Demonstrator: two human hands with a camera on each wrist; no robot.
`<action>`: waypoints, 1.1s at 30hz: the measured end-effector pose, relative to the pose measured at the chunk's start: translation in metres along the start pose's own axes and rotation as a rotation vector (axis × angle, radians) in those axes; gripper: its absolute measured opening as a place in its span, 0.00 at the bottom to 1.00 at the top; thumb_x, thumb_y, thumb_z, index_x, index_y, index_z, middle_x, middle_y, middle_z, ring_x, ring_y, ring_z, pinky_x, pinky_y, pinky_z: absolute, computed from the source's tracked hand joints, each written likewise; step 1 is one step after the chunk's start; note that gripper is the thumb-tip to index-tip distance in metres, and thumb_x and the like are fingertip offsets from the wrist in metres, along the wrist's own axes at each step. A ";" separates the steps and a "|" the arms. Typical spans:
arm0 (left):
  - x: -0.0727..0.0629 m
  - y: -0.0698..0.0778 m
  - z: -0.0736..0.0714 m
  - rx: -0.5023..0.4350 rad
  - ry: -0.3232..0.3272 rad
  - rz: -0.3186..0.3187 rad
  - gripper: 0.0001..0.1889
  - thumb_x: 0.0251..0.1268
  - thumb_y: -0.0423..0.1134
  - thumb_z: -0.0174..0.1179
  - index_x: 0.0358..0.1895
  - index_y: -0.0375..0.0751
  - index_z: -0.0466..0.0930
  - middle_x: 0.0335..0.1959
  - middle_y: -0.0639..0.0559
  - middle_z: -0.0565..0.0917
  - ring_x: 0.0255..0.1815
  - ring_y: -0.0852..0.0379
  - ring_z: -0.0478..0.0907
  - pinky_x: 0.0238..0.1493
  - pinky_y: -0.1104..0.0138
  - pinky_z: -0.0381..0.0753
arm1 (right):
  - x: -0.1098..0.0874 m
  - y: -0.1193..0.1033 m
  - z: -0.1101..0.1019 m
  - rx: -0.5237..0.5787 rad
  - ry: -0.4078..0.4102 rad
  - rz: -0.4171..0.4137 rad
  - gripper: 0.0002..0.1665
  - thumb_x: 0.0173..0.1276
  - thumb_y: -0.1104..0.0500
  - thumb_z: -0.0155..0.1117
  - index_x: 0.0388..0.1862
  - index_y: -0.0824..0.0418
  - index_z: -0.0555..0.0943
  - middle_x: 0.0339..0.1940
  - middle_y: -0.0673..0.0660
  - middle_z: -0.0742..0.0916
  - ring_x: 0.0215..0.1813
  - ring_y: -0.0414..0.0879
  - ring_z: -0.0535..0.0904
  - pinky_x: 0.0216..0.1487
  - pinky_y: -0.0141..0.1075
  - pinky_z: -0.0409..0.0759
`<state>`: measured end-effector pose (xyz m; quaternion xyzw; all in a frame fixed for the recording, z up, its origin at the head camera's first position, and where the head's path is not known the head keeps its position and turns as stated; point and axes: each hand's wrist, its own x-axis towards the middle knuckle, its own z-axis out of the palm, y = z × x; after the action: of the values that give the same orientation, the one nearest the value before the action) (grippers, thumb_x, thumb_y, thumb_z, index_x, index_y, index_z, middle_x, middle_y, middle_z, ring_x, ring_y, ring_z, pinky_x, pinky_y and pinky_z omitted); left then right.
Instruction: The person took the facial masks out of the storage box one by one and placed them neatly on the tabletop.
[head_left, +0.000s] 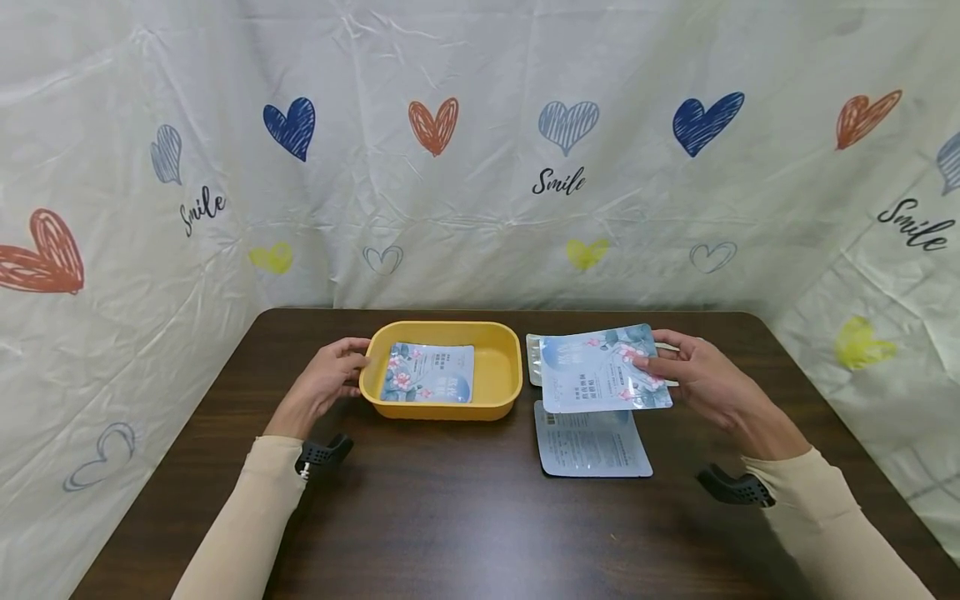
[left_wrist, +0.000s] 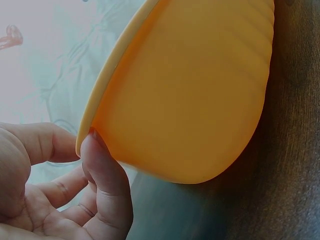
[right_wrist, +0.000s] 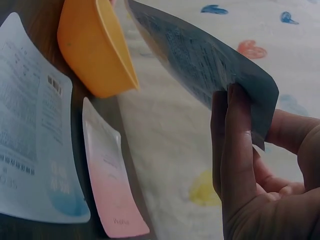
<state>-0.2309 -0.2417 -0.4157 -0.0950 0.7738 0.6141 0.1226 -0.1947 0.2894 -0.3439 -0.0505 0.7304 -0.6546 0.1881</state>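
My left hand (head_left: 324,379) pinches the left rim of a yellow plastic basin (head_left: 495,404); the left wrist view shows thumb and finger on either side of the lip. Flat inside the basin, toward its left, lies a pale blue floral face mask packet (head_left: 431,375). My right hand (head_left: 712,379) holds a matching packet (head_left: 585,375) by its right edge, raised and tilted, thumb on the printed front. Below it another packet (head_left: 596,454) rests back side up on the table. A white and pink packet (right_wrist: 112,180) lies behind, mostly covered in the head view.
Everything stands on a dark brown wooden table (head_left: 450,517). A white cloth (head_left: 487,250) with hearts and "Smile" lettering hangs behind the table and at both sides. Black wrist straps (head_left: 322,452) sit over the beige sleeves.
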 end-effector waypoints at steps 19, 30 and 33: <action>-0.001 -0.002 0.000 -0.003 0.001 0.003 0.24 0.76 0.38 0.55 0.72 0.43 0.68 0.57 0.38 0.76 0.40 0.49 0.78 0.34 0.66 0.86 | -0.032 0.023 -0.050 0.008 0.019 -0.010 0.18 0.77 0.66 0.57 0.62 0.53 0.70 0.45 0.52 0.91 0.42 0.49 0.89 0.40 0.40 0.88; -0.002 0.001 -0.001 -0.001 0.002 0.005 0.25 0.76 0.38 0.54 0.73 0.43 0.67 0.57 0.38 0.75 0.40 0.49 0.77 0.35 0.66 0.86 | -0.047 0.037 -0.079 0.064 0.008 -0.020 0.16 0.78 0.68 0.53 0.58 0.53 0.75 0.46 0.53 0.90 0.41 0.50 0.89 0.39 0.41 0.88; -0.002 0.002 -0.001 0.000 0.003 0.004 0.25 0.76 0.38 0.54 0.73 0.43 0.67 0.57 0.39 0.75 0.40 0.49 0.77 0.35 0.66 0.86 | -0.051 0.042 -0.087 0.105 0.001 -0.013 0.18 0.78 0.69 0.52 0.56 0.51 0.78 0.45 0.53 0.90 0.41 0.50 0.89 0.39 0.42 0.88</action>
<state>-0.2295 -0.2424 -0.4130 -0.0942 0.7743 0.6142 0.1203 -0.1704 0.3931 -0.3677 -0.0447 0.6948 -0.6933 0.1858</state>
